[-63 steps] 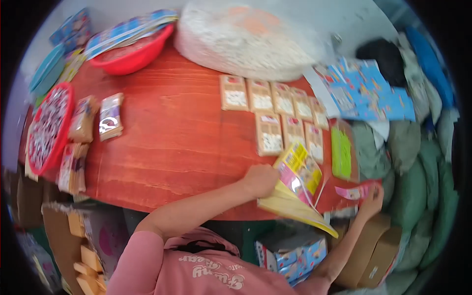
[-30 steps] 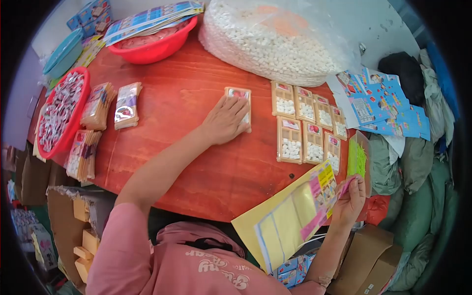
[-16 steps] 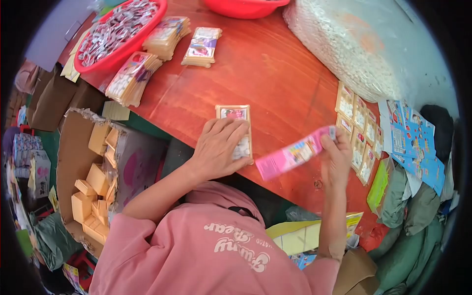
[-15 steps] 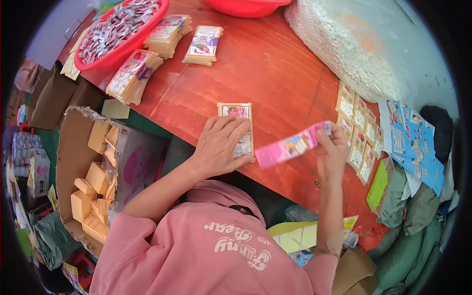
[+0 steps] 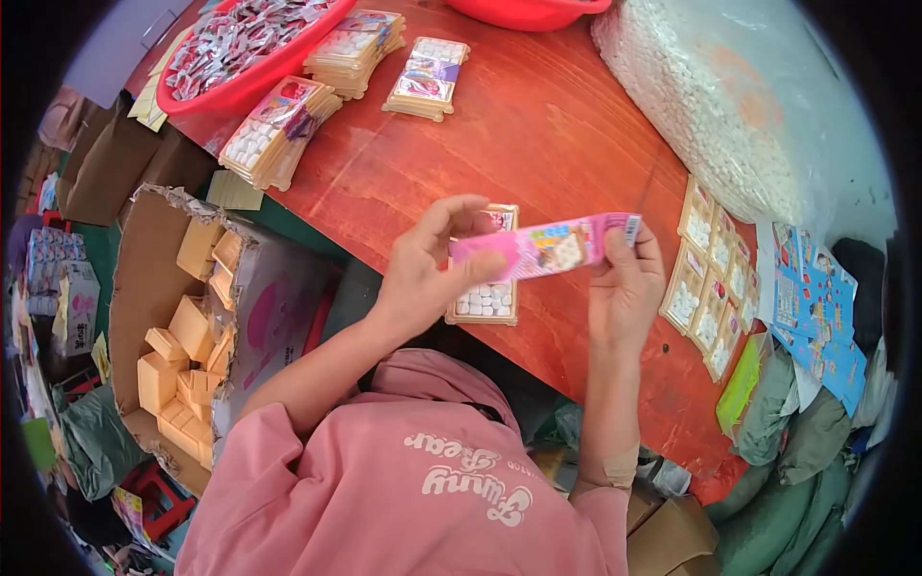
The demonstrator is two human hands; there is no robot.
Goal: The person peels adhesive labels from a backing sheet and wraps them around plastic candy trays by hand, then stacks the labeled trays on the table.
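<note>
A pink printed packaging sleeve stretches between my two hands above the table. My right hand is closed on its right end, by the barcode. At the other end, my left hand has its thumb over the sleeve's front and its fingers curled behind. Beneath the sleeve lies a small tray of white candies at the table's near edge. The sleeve and my left hand cover the tray's middle.
Filled trays lie at the right, beside blue printed sheets. Banded stacks stand at the far left near a red basin of sachets. A large bag of white pieces sits behind. A carton holds yellowish trays.
My left hand has lifted off the candy tray and taken the sleeve's left end. My right hand has brought the sleeve left and up, over the tray.
</note>
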